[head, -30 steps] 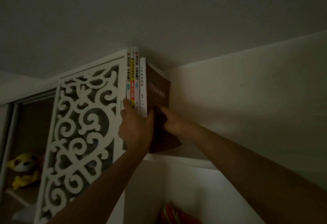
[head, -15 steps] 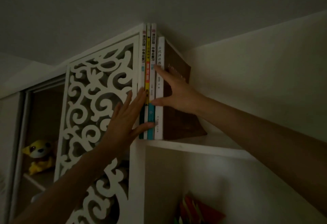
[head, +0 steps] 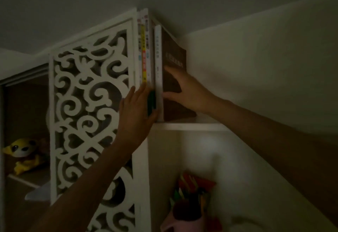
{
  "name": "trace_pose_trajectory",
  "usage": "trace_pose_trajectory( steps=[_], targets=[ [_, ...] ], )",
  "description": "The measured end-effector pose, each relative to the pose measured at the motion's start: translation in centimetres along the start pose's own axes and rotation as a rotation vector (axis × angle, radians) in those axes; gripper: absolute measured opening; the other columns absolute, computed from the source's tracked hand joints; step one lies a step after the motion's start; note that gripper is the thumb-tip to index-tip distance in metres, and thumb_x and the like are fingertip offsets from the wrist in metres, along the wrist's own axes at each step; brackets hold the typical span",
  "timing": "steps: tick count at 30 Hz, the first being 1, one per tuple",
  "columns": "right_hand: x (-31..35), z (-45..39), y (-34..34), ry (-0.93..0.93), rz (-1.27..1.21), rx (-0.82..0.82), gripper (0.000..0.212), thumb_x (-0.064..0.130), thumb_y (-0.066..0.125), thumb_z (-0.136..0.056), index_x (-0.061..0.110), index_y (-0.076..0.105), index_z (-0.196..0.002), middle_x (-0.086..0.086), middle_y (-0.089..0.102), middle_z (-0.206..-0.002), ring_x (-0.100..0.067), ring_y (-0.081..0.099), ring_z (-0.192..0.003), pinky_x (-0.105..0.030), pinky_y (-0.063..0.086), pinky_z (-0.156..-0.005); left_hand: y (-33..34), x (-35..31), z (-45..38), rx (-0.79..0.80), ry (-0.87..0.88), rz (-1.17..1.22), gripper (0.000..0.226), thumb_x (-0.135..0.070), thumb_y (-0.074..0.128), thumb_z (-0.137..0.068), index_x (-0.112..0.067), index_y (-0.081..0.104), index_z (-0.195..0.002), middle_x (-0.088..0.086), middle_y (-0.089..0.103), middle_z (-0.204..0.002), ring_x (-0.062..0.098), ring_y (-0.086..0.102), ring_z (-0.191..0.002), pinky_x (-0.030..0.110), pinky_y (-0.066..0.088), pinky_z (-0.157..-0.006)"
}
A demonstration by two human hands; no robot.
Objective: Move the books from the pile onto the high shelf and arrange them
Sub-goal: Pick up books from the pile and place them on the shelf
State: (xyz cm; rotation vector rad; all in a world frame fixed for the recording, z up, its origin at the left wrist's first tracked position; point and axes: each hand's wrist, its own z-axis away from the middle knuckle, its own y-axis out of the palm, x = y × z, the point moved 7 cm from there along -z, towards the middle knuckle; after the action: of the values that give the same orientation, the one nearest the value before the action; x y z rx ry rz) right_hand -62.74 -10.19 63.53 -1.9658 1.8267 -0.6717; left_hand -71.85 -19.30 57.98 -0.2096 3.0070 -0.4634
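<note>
Several books stand upright on the high white shelf [head: 192, 126] just under the ceiling. The rightmost is a brown-covered book with a white spine [head: 173, 56]. Left of it stand thin books with white and yellow spines [head: 143, 52]. My right hand [head: 184, 89] lies flat on the brown cover, fingers spread, thumb near the spine. My left hand [head: 136, 110] presses with flat fingers against the lower spines of the thin books. A narrow gap shows between the thin books and the brown book.
A white carved lattice panel [head: 87, 103] flanks the shelf on the left. Behind it a yellow plush toy [head: 22, 153] sits on a lower shelf. Below the high shelf a pink cup of coloured pencils [head: 190, 204] stands in a white compartment. The room is dim.
My right hand slid from the brown book's spine onto its cover. My left hand shifted up to the spines of the thin books. The brown book now stands fully on the shelf.
</note>
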Motion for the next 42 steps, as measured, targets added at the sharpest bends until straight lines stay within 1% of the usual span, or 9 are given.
trace_pose_trajectory(
  steps=[4,13,18,21,27,32,36,39,42],
  targets=[
    [2.0,9.8,-6.5,0.076,0.011,-0.173,0.025,0.012,0.06,-0.089,0.01,0.062,-0.113,0.0,0.064,-0.107,-0.003,0.057,-0.095,-0.004,0.042,-0.076,-0.1,-7.9,5.6,0.016,0.147,0.383,0.027,-0.024,0.052,-0.087,-0.022,0.055,-0.114,-0.008,0.054,-0.111,-0.013,0.042,-0.101,-0.003,0.028,-0.088],
    [-2.6,42.4,-13.1,0.646,0.242,0.186,0.025,0.026,0.055,-0.085,0.015,0.065,-0.105,0.004,0.062,-0.098,-0.004,0.057,-0.09,-0.014,0.047,-0.074,11.2,-25.1,24.7,0.657,0.129,0.855,0.025,-0.037,0.047,-0.086,-0.025,0.062,-0.101,-0.028,0.054,-0.098,-0.025,0.047,-0.092,-0.005,0.034,-0.074],
    [-4.2,60.2,-15.4,1.065,0.207,0.341,0.022,0.019,0.06,-0.09,0.02,0.063,-0.112,0.005,0.062,-0.105,0.01,0.05,-0.085,0.001,0.034,-0.07,17.1,-35.6,36.3,1.055,0.002,1.075,0.029,-0.043,0.048,-0.083,-0.028,0.059,-0.104,-0.022,0.058,-0.102,-0.017,0.053,-0.093,0.002,0.04,-0.076],
    [-6.4,70.9,-17.0,1.295,0.266,0.436,0.027,0.024,0.053,-0.094,0.022,0.058,-0.119,0.003,0.056,-0.124,-0.01,0.051,-0.109,-0.014,0.037,-0.087,20.8,-40.7,42.6,1.248,-0.036,1.071,0.016,-0.041,0.055,-0.084,-0.042,0.052,-0.1,-0.023,0.055,-0.101,-0.015,0.052,-0.092,0.003,0.039,-0.074],
    [-12.5,84.7,-20.7,1.632,0.205,0.414,0.027,0.013,0.049,-0.096,0.007,0.055,-0.122,-0.015,0.054,-0.122,-0.03,0.054,-0.109,-0.04,0.045,-0.092,29.8,-46.1,53.7,1.478,-0.401,0.787,0.058,-0.012,0.064,-0.086,-0.011,0.036,-0.137,0.007,0.034,-0.139,0.022,0.038,-0.128,0.015,0.036,-0.092],
    [-16.4,87.5,-20.0,1.649,0.132,0.26,0.042,0.025,0.053,-0.094,0.009,0.043,-0.132,-0.007,0.041,-0.132,-0.024,0.053,-0.11,-0.033,0.048,-0.088,30.9,-51.3,59.7,1.649,0.176,0.456,0.127,-0.098,0.02,-0.048,-0.021,-0.024,-0.139,-0.002,-0.027,-0.146,0.016,-0.025,-0.134,0.048,-0.002,-0.115],
    [-18.7,87.8,-18.5,1.813,0.0,0.087,0.028,0.024,0.053,-0.094,0.002,0.052,-0.112,-0.014,0.051,-0.109,-0.028,0.057,-0.098,-0.036,0.05,-0.077,31.1,-52.9,59.4,1.567,0.219,0.453,0.108,-0.083,0.041,-0.059,-0.054,-0.04,-0.123,0.0,-0.02,-0.147,0.022,-0.019,-0.136,0.056,-0.001,-0.11],
    [-19.2,87.0,-16.6,1.907,-0.18,-0.032,0.04,0.031,0.053,-0.094,0.0,0.046,-0.118,-0.007,0.05,-0.106,-0.022,0.053,-0.098,-0.026,0.042,-0.073,30.2,-53.4,59.2,1.466,0.356,0.462,0.129,-0.07,0.07,-0.052,-0.031,-0.008,-0.147,0.01,0.034,-0.146,0.031,0.037,-0.13,0.061,0.044,-0.086],
    [-19.3,87.1,-15.9,1.966,-0.348,-0.072,0.043,0.029,0.058,-0.091,0.003,0.043,-0.121,-0.01,0.05,-0.111,-0.024,0.053,-0.091,-0.032,0.047,-0.074,30.2,-54.8,59.5,1.569,0.334,0.535,0.1,-0.07,0.043,-0.073,-0.042,-0.026,-0.14,0.001,0.0,-0.154,0.026,0.004,-0.14,0.065,0.023,-0.104]
  ],
)
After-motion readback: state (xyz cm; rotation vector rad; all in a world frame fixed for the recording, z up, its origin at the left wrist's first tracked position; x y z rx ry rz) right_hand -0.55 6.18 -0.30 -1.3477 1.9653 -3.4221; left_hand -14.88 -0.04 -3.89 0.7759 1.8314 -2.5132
